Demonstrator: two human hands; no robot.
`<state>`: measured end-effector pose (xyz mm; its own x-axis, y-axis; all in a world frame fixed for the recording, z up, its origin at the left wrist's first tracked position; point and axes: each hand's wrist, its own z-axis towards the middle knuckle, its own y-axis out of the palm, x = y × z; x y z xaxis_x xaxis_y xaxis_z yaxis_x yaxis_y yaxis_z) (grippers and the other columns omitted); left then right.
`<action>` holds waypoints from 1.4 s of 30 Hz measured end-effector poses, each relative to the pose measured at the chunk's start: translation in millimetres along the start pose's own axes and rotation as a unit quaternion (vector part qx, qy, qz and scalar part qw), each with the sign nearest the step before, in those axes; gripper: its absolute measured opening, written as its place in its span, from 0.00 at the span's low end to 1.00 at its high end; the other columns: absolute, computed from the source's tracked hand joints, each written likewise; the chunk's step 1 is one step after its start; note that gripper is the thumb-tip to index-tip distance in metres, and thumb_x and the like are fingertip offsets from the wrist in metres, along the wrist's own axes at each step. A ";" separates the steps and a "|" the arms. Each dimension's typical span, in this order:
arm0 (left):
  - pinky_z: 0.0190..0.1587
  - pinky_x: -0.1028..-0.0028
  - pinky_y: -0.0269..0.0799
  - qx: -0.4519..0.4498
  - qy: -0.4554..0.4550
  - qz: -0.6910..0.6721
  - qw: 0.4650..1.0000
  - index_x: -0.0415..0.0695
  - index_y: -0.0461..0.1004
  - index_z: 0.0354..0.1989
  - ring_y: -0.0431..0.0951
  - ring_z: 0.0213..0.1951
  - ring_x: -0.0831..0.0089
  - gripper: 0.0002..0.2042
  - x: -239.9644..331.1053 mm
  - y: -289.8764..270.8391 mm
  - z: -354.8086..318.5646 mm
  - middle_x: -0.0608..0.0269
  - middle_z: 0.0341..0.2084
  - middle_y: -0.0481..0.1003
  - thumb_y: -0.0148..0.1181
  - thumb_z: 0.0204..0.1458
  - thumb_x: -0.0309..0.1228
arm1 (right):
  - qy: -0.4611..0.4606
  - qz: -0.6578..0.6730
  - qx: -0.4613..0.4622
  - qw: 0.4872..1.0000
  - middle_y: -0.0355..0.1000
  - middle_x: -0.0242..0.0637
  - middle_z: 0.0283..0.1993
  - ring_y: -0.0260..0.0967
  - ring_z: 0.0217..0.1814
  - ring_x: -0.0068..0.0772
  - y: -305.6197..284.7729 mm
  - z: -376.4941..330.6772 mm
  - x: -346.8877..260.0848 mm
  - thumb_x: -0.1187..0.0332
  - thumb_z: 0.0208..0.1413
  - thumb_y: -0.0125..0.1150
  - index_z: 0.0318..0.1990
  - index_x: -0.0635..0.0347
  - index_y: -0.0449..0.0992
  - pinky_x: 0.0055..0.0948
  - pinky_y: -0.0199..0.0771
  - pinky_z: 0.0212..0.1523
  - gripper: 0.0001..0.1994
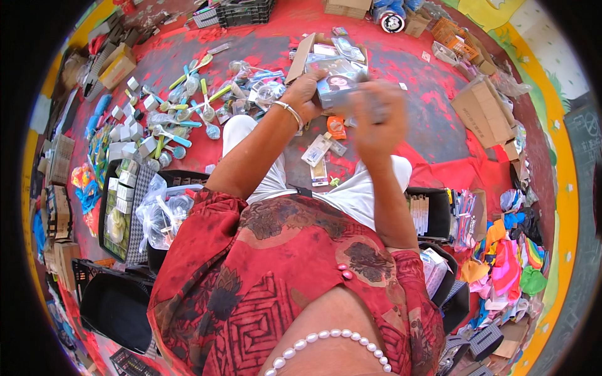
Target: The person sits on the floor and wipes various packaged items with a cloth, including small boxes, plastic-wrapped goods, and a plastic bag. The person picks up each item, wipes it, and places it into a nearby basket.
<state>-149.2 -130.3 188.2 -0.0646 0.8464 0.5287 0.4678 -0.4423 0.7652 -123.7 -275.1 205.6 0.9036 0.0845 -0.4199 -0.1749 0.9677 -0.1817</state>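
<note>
In front of my knees, my left hand (304, 97) grips the left side of a flat, glossy package (337, 86) with a printed picture on it. My right hand (379, 113), smeared by motion, is at the package's right side; whether its fingers hold anything is unclear. Just beyond them stands an open cardboard box (301, 57) with more plastic-wrapped packs inside. Between my knees lie a white pack (316, 150), an orange packet (337, 128) and a beige card pack (319, 172).
Left on the red floor, long-handled brushes (177, 151) and small white boxes (135, 130) are scattered. Baskets with goods (121, 207) stand beside my left leg, an empty black bin (116, 307) behind them. Right are a cardboard box (483, 111) and a colourful cloth heap (501, 263).
</note>
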 end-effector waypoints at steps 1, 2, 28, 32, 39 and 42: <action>0.45 0.62 0.73 -0.147 -0.039 -0.028 0.988 0.37 0.63 0.47 0.75 0.41 0.64 0.14 0.0 1.2 -1.7 0.54 0.39 0.72 0.45 0.57 0.33 | -0.108 -0.088 -0.111 0.984 0.70 0.36 0.36 0.68 0.39 0.37 6.8 -5.3 -2.0 0.73 0.43 0.61 0.35 0.54 0.73 0.32 0.65 0.41 0.09; 0.46 0.60 0.72 -0.297 -0.075 -0.050 0.951 0.37 0.63 0.48 0.75 0.41 0.63 0.14 2.0 1.0 -5.1 0.53 0.40 0.72 0.43 0.58 0.34 | -0.188 -0.123 -0.142 0.964 0.70 0.35 0.35 0.68 0.38 0.37 16.6 -9.0 -1.3 0.74 0.38 0.61 0.34 0.52 0.74 0.34 0.65 0.39 0.12; 0.38 0.78 0.69 -0.169 0.366 0.300 0.865 0.38 0.50 0.54 0.70 0.40 0.79 0.23 0.5 -10.9 -32.9 0.59 0.39 0.69 0.53 0.52 0.24 | 0.155 0.071 -0.138 0.976 0.72 0.33 0.32 0.67 0.36 0.28 -19.6 15.6 14.5 0.71 0.47 0.61 0.33 0.58 0.74 0.26 0.66 0.37 0.05; 0.35 0.74 0.70 -0.153 0.442 0.374 0.801 0.38 0.52 0.52 0.75 0.34 0.71 0.24 -6.0 -10.4 -29.5 0.53 0.36 0.71 0.56 0.50 0.26 | 0.369 0.192 0.092 0.905 0.72 0.34 0.35 0.68 0.31 0.20 -36.2 30.3 25.5 0.70 0.50 0.60 0.40 0.61 0.72 0.21 0.70 0.33 0.10; 0.34 0.55 0.69 0.014 0.509 0.596 0.621 0.38 0.53 0.53 0.72 0.35 0.42 0.27 -27.7 3.1 -35.5 0.40 0.39 0.69 0.56 0.44 0.27 | 0.279 0.119 -0.097 0.948 0.65 0.50 0.50 0.71 0.38 0.31 -10.0 37.2 -9.6 0.68 0.38 0.69 0.58 0.71 0.54 0.27 0.72 0.39 0.39; 0.35 0.56 0.69 0.003 0.521 0.624 0.583 0.38 0.53 0.54 0.73 0.36 0.45 0.29 -25.4 5.8 -43.4 0.41 0.41 0.68 0.57 0.42 0.26 | 0.310 0.205 -0.046 0.927 0.65 0.49 0.49 0.70 0.43 0.33 -4.6 38.0 -12.7 0.68 0.34 0.71 0.58 0.75 0.52 0.29 0.72 0.41 0.44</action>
<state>-183.1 -167.3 195.2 -0.1701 -0.7729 0.6113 0.7256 -0.5180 -0.4530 -119.6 -271.6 245.5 0.3610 0.2608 -0.8954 -0.5130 0.8573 0.0429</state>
